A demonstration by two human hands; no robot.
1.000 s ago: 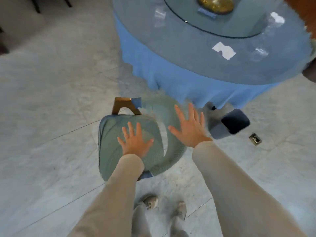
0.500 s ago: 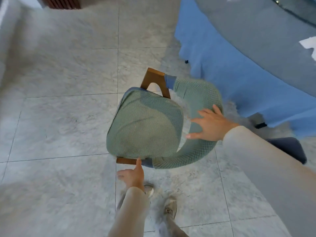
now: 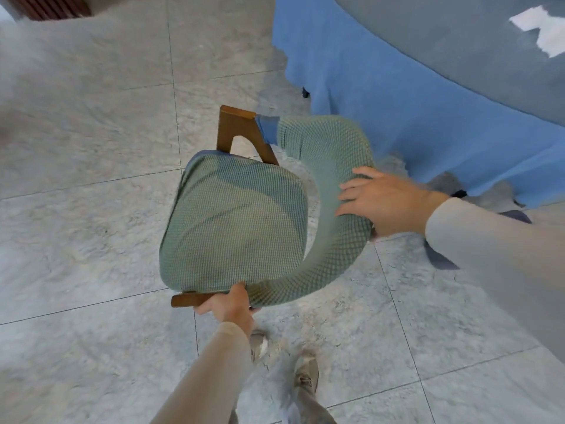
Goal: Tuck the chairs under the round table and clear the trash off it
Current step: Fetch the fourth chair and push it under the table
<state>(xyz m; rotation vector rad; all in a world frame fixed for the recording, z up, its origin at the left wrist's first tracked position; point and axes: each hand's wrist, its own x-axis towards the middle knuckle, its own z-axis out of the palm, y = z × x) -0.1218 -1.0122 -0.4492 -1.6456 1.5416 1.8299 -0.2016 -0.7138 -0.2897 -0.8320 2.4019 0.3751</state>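
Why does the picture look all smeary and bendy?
In the head view, motion blur smears the green chair and the floor at far left; the wide lens bends the tile lines and stretches the right hand's sleeve; the white paper looks washed out.

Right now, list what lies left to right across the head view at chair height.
Wooden chair arm → green seat cushion → curved green backrest → right hand → blue tablecloth.

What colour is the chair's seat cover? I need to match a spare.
Sage green with a waffle-knit texture, on the seat cover, clearest in the head view.
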